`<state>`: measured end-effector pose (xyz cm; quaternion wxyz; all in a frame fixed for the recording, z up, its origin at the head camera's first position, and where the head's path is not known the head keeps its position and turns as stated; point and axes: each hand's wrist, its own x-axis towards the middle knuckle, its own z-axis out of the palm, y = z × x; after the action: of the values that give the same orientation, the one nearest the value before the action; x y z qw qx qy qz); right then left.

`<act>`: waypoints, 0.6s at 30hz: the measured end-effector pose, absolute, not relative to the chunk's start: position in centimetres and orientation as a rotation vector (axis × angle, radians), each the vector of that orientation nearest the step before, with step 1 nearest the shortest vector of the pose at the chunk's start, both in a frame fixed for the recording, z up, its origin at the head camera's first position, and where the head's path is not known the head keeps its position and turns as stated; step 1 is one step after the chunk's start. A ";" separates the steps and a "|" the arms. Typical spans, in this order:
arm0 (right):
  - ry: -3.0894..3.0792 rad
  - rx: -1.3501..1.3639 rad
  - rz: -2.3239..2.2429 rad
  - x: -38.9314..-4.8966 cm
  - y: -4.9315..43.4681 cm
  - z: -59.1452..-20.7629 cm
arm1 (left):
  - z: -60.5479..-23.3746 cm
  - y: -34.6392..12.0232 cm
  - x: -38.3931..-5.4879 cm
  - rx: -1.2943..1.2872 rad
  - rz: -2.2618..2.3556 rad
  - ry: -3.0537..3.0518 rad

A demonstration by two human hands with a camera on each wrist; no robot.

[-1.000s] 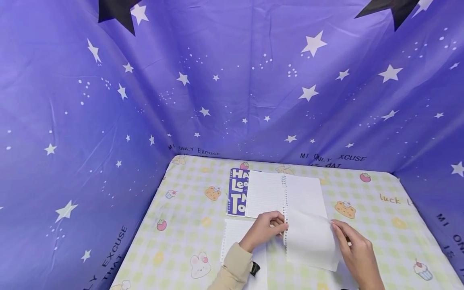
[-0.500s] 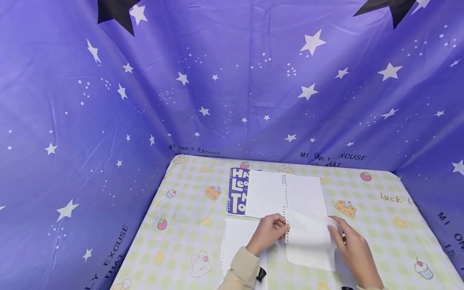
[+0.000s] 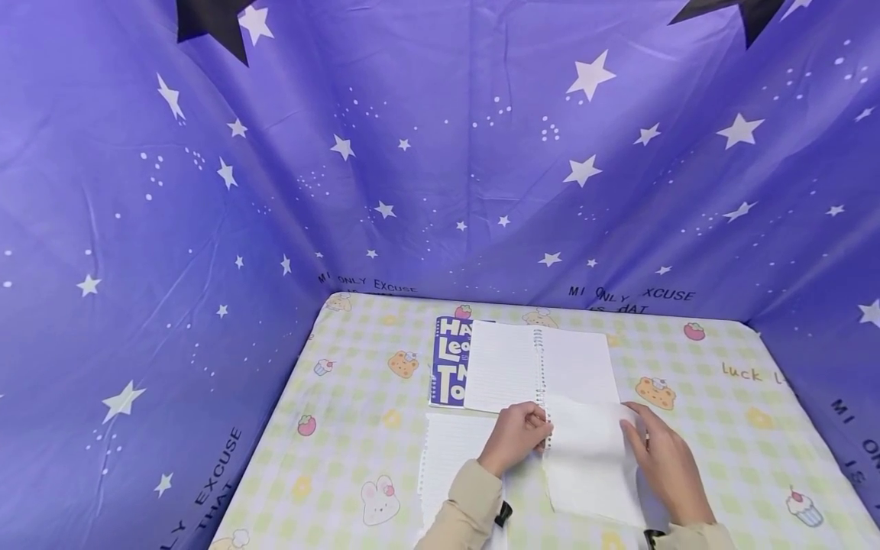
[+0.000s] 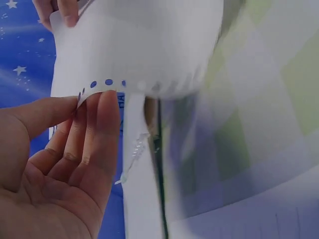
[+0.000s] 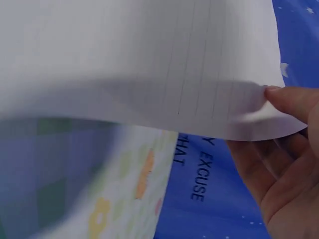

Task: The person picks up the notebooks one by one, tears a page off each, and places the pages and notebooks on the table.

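A loose lined sheet of paper [image 3: 594, 466] hangs between both hands, with a row of punched holes along its left edge. My left hand [image 3: 519, 437] pinches that holed edge between thumb and fingers, as the left wrist view shows. On the opposite edge, my right hand [image 3: 667, 458] pinches the sheet near its far corner, thumb above and fingers beneath. Behind the sheet an open spiral notebook [image 3: 577, 363] lies flat, its wire coil [image 3: 539, 359] running down the middle. The sheet hides the notebook's near part.
A blue notebook [image 3: 448, 382] with big white letters sticks out from under the open notebook's left side. Another lined sheet [image 3: 454, 458] with a ragged holed edge lies on the checked tablecloth [image 3: 344, 443], partly under the left forearm. A blue starry curtain [image 3: 440, 153] encloses the table.
The sheet's holed edge has come away from the coil at its near end, and its lower edge has shifted toward me. Both hands keep hold, moving only slightly.
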<state>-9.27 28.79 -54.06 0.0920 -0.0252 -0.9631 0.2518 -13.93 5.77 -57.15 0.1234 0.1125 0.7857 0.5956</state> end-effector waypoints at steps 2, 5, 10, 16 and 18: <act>-2.874 -0.056 0.751 -9.6 29.0 -54.5 | -57.4 6.0 -14.2 0.341 1.703 2.332; -2.868 0.001 0.765 -10.1 29.3 -55.2 | -57.7 6.3 -14.2 0.344 1.632 2.405; -2.862 0.068 0.771 -10.1 29.3 -55.9 | -58.2 6.4 -13.6 0.312 1.547 2.446; -2.958 0.046 0.783 -9.5 29.4 -56.5 | -58.7 6.4 -12.6 0.255 1.522 2.389; -2.996 0.036 0.792 -9.4 29.4 -56.8 | -59.0 6.5 -12.4 0.240 1.497 2.383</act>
<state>-9.38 29.41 -56.83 0.0212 0.0117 -0.9665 0.2555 -12.35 6.45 -59.01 0.1578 0.0838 0.8332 0.5233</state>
